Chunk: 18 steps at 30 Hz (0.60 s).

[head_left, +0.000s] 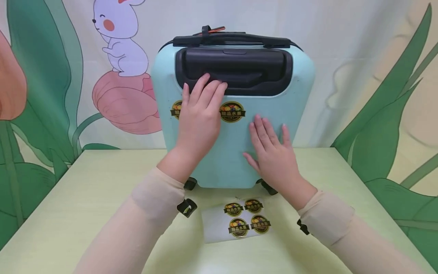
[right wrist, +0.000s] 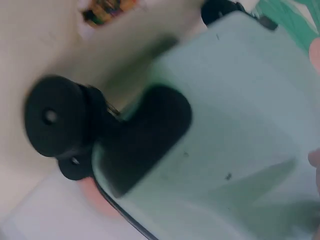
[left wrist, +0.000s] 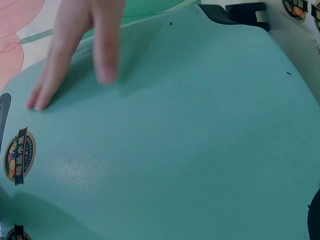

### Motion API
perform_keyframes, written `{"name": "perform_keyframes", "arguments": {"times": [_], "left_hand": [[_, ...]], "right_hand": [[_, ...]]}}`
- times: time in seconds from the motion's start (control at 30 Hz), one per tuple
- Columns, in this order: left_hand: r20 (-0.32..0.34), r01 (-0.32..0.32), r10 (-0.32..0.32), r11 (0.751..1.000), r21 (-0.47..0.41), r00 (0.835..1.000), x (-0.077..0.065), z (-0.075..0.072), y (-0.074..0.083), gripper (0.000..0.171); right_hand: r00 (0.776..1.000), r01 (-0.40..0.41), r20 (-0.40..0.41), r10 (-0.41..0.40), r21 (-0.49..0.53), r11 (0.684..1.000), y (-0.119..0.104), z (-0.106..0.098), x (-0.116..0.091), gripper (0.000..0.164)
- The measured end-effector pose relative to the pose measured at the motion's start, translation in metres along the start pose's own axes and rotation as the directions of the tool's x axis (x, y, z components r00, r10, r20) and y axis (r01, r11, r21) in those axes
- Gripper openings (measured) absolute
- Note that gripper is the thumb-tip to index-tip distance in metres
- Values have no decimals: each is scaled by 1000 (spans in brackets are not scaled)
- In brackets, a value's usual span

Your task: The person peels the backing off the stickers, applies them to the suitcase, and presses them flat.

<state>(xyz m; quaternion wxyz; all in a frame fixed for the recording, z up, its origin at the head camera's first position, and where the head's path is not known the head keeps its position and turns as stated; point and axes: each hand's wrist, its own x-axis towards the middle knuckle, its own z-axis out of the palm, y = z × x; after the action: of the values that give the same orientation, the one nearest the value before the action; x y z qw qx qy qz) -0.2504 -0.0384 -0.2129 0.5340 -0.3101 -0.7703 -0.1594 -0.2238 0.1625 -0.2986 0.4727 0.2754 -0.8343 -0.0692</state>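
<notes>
A mint-green suitcase [head_left: 226,160] with a black handle panel [head_left: 236,70] stands upright on the table. My left hand [head_left: 202,125] lies over its upper left front, fingers extended and fingertips at the panel's lower edge. That hand partly covers one round fruit sticker [head_left: 176,110]; a second fruit sticker [head_left: 232,112] shows just right of it. Lower on the right side, my right hand [head_left: 273,156] rests with straight fingers against the shell. In the left wrist view, the left hand's fingers [left wrist: 50,75] are near a sticker [left wrist: 20,156]. Neither hand grips anything.
A white backing sheet [head_left: 213,224] with several more fruit stickers lies on the table [head_left: 102,198] in front of the suitcase. Black wheels [right wrist: 55,115] stick out at the suitcase's base. Behind hangs a printed cloth [head_left: 359,76] with a rabbit and plants.
</notes>
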Motion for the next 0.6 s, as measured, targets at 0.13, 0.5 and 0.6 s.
{"name": "perform_keyframes", "arguments": {"times": [0.13, 0.5, 0.6], "left_hand": [[70, 5, -3, 1000, -25, 998, -3, -5, 1, 39], [259, -10, 94, 952, -307, 961, -65, -19, 21, 37], [407, 98, 63, 927, -362, 911, -93, -22, 26, 35]], "right_hand": [[985, 131, 95, -141, 102, 986, -6, -2, -21, 64], [733, 50, 606, -309, 405, 913, -35, -10, -79, 72], [648, -4, 675, -353, 466, 885, -41, -9, -89, 71]]}}
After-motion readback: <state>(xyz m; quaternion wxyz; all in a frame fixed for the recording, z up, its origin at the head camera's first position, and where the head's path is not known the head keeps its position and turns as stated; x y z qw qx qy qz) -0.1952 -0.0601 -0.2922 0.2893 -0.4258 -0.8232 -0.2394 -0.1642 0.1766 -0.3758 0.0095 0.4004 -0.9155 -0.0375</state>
